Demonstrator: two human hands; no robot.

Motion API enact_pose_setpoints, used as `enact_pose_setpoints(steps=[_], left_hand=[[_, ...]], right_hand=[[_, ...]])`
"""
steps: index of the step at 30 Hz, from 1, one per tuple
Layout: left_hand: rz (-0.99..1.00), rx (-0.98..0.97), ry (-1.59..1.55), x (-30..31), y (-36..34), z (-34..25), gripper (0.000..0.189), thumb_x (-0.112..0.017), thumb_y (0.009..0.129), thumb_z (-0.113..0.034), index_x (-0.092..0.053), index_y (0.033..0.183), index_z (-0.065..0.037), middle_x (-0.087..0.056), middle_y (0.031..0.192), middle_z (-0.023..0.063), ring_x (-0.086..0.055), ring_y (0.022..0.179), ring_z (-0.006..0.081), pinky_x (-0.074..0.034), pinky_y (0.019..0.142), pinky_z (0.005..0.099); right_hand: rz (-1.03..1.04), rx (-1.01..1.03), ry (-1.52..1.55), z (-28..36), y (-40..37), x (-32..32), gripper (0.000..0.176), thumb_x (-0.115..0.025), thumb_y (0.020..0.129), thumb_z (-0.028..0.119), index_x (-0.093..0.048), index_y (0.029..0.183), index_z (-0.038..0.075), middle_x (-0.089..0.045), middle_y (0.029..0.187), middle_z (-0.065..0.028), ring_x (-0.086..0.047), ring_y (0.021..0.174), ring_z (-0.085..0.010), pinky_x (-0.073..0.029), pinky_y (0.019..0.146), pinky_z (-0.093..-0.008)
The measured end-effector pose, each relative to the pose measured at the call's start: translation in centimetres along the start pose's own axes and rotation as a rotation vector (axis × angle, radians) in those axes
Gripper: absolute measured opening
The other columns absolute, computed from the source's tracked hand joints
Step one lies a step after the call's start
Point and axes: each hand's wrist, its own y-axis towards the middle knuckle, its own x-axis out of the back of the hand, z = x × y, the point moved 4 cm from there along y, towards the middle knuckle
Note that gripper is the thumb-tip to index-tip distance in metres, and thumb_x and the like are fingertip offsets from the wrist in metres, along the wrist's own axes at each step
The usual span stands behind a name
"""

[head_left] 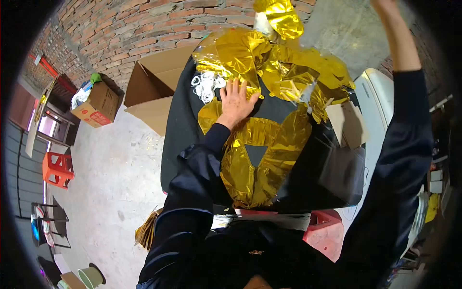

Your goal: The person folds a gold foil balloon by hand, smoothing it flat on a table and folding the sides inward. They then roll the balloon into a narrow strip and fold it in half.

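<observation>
My left hand [236,103] lies palm down with fingers spread on the table, its fingertips over the lower edge of a crumpled gold foil pile [240,53]. Just left of it is a bundle of white cord loops [207,86]. Below the hand, a flat gold foil piece [264,159] with a dark triangular gap in it spreads over the black tabletop [185,144]. My right hand [385,6] is raised at the top right edge of the view; its fingers are cut off.
A brown cardboard piece [346,124] lies at the table's right side. An open cardboard box [156,86] stands left of the table, near a brick wall. Further left are a smaller box [100,103] and a red stool [57,168]. A pink-red stool [327,236] is below the table's front edge.
</observation>
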Motion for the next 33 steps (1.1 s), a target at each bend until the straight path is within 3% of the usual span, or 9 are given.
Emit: enact_pose_setpoints(steps=[2,6,8,12,15,17,22,29,33], left_hand=[[-0.02,0.07,-0.26,2.1,1.0,-1.2,0.084,-0.046,0.099,-0.07,-0.049,0.152,-0.006,-0.046,0.156,0.0231,-0.036,0.147,0.0418,-0.023,0.121,0.0537],[0.572,0.427,-1.821,6.8,-0.5,-5.4,0.101,-0.042,0.096,-0.08,-0.032,0.157,0.0,-0.047,0.151,0.029,-0.058,0.13,0.0405,-0.047,0.111,0.0508],[0.756,0.249,-2.332,7.8,-2.2,-6.6,0.101,-0.037,0.098,-0.08,-0.028,0.16,-0.001,-0.052,0.146,0.0264,-0.061,0.125,0.0364,-0.051,0.107,0.0533],[0.416,0.353,-2.046,10.9,-7.7,-7.6,0.087,-0.045,0.099,-0.074,-0.05,0.15,-0.004,-0.061,0.142,0.0171,-0.064,0.123,0.0282,-0.052,0.107,0.0426],[0.803,0.694,-2.228,8.3,-10.9,-6.0,0.059,-0.063,0.101,-0.051,-0.062,0.136,-0.004,-0.072,0.123,0.0116,-0.073,0.102,0.0214,-0.061,0.09,0.037],[0.791,0.732,-2.216,6.3,-12.0,-5.5,0.041,-0.068,0.101,-0.033,-0.065,0.128,-0.003,-0.074,0.115,0.008,-0.074,0.096,0.0202,-0.063,0.085,0.034],[0.46,0.599,-1.606,8.0,-12.9,-4.6,0.017,-0.053,0.103,-0.005,-0.065,0.116,-0.006,-0.07,0.093,0.0023,-0.061,0.068,0.0075,-0.051,0.06,0.0235],[0.379,0.748,-1.375,7.0,-14.8,-1.6,0.019,-0.054,0.099,-0.007,-0.051,0.081,-0.012,-0.048,0.068,-0.004,-0.04,0.05,0.0072,-0.03,0.044,0.025],[0.431,0.685,-1.455,7.4,-13.5,-0.8,0.01,-0.059,0.1,-0.012,-0.066,0.098,-0.006,-0.061,0.083,-0.0007,-0.053,0.066,0.0108,-0.042,0.06,0.0255]], right_hand=[[0.171,-0.224,0.134,3.3,-3.8,0.1,0.017,-0.054,0.101,0.014,-0.066,0.11,0.007,-0.066,0.089,-0.0027,-0.062,0.08,-0.0141,-0.055,0.074,-0.0323],[0.288,-0.02,0.004,9.1,-14.3,0.4,0.017,-0.062,0.1,0.013,-0.068,0.115,0.006,-0.071,0.096,-0.0146,-0.07,0.088,-0.0295,-0.054,0.076,-0.0331],[0.333,0.132,0.315,14.7,-18.7,-0.7,0.019,-0.065,0.094,0.005,-0.071,0.111,0.006,-0.071,0.096,-0.0104,-0.069,0.086,-0.0278,-0.055,0.077,-0.0319],[0.456,0.359,0.399,22.8,-30.5,-1.1,0.023,-0.068,0.087,0.013,-0.068,0.108,0.007,-0.063,0.093,-0.0036,-0.065,0.087,-0.0188,-0.051,0.08,-0.0344],[0.606,0.301,0.44,26.8,-37.3,-0.5,0.02,-0.067,0.086,0.014,-0.066,0.104,0.007,-0.058,0.087,-0.0013,-0.062,0.086,-0.0165,-0.049,0.083,-0.0327],[0.7,0.257,0.476,28.2,-40.2,0.7,0.025,-0.071,0.085,0.013,-0.068,0.108,0.005,-0.064,0.099,-0.0057,-0.065,0.095,-0.0201,-0.052,0.09,-0.0362],[0.74,0.165,0.427,29.4,-44.2,2.8,0.034,-0.07,0.091,0.019,-0.065,0.122,0.004,-0.067,0.102,-0.006,-0.065,0.094,-0.0192,-0.05,0.087,-0.0343],[0.84,-0.058,0.372,29.8,-47.6,3.7,0.04,-0.064,0.095,0.015,-0.06,0.133,0.005,-0.063,0.106,-0.0037,-0.062,0.102,-0.0179,-0.048,0.093,-0.0352],[0.849,-0.066,0.375,30.1,-46.8,3.6,0.026,-0.068,0.091,0.017,-0.067,0.115,0.008,-0.063,0.104,-0.0031,-0.062,0.102,-0.0184,-0.048,0.093,-0.037]])
